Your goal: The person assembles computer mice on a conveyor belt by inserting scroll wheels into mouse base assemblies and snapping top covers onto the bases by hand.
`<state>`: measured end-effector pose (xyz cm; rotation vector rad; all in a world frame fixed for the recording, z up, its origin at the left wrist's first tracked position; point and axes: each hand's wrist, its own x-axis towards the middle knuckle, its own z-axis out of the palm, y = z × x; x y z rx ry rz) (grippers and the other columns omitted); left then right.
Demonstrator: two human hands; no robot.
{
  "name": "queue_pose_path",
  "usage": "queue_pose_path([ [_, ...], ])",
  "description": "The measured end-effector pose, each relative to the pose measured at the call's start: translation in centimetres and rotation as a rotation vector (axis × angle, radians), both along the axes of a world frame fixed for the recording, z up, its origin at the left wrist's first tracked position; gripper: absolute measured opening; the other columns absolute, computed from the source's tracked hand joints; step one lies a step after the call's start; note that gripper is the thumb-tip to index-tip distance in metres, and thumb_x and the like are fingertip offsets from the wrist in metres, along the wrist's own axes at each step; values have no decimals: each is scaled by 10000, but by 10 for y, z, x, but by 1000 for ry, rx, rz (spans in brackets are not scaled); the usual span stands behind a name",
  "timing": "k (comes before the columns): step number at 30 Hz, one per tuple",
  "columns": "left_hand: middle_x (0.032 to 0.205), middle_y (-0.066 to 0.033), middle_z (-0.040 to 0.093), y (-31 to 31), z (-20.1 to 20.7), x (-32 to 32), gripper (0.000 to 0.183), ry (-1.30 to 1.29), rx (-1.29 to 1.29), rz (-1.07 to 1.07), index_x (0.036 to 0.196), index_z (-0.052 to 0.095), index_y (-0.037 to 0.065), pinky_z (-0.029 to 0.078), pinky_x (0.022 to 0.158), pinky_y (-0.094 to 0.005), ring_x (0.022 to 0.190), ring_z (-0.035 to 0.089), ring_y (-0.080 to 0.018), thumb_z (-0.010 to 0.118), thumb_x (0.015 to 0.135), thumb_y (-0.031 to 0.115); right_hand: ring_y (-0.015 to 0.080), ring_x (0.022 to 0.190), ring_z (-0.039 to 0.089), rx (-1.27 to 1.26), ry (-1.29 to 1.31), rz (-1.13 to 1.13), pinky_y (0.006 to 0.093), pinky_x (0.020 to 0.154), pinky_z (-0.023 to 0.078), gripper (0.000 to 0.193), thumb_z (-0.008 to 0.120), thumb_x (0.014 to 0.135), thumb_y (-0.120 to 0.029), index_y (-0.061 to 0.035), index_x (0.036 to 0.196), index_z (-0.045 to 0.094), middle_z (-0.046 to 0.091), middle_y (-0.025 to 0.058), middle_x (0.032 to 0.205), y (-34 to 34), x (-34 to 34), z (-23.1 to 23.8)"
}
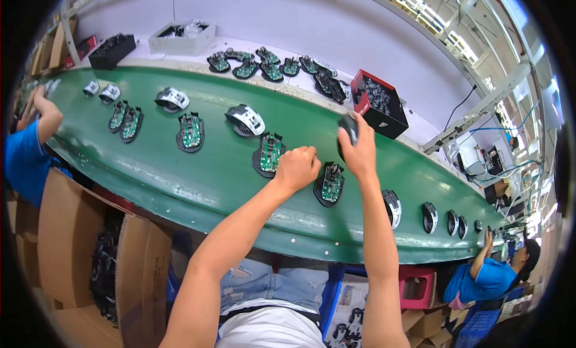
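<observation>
A pale wall [258, 24] backs the line, and a glossy green belt [150, 168] sweeps across in front of us. Up at the belt's far side, our right hand [360, 150] has its fingers wrapped around a dark, rounded shell [347, 132]; our left hand [298, 169] is curled into a fist, and we can't tell whether anything sits inside. Here's the relation to watch: the circuit-board base [330, 185] lies on the belt, nearer us than the shell and a little left of it, just right of the closer left fist, long axis running mostly away from us. Textures now: bristly green electronics on a flat, dark oval, while a white-and-black shell [245, 119] farther left curves smoothly.
</observation>
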<state>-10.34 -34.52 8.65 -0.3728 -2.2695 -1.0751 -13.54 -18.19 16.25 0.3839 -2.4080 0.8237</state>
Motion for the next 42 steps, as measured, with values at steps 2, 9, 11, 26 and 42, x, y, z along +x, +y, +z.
queue_pose_path([
  [2, 750, -189, 674, 1, 0, 1, 143, -93, -90, -7, 766, 666, 25, 561, 638, -457, 677, 673, -380, 631, 810, 156, 447, 1158, 557, 34, -93, -21, 493, 964, 479, 576, 597, 933, -304, -88, 1440, 428, 483, 250, 1339, 12, 42, 6],
  [9, 711, -222, 673, 2, 13, 8, 174, -300, -206, -250, 702, 694, 16, 570, 710, -482, 705, 684, -394, 611, 733, 165, 471, 1124, 585, 175, -280, -177, 529, 942, 495, 533, 547, 951, -265, -120, 1450, 428, 446, 239, 1411, 12, 89, -12],
  [11, 714, -220, 677, 2, 15, 11, 174, -327, -221, -302, 710, 713, 26, 568, 730, -489, 712, 685, -393, 596, 729, 153, 473, 1111, 592, 191, -261, -188, 527, 931, 501, 525, 546, 951, -268, -122, 1444, 439, 446, 236, 1412, 15, 84, -16],
  [26, 742, -212, 667, -1, -6, 4, 176, -116, -58, -259, 690, 669, 8, 574, 645, -498, 677, 675, -415, 605, 761, 156, 443, 1220, 539, 239, -194, -124, 491, 970, 487, 545, 634, 892, -211, -94, 1408, 503, 434, 237, 1452, 8, 93, -48],
  [42, 732, -138, 670, -3, -8, 10, 98, -130, -47, -229, 719, 672, 37, 562, 609, -446, 673, 671, -350, 627, 759, 115, 382, 1224, 521, 448, -88, 32, 469, 990, 474, 469, 618, 880, -112, -96, 1345, 556, 510, 159, 1387, 12, 90, -56],
])
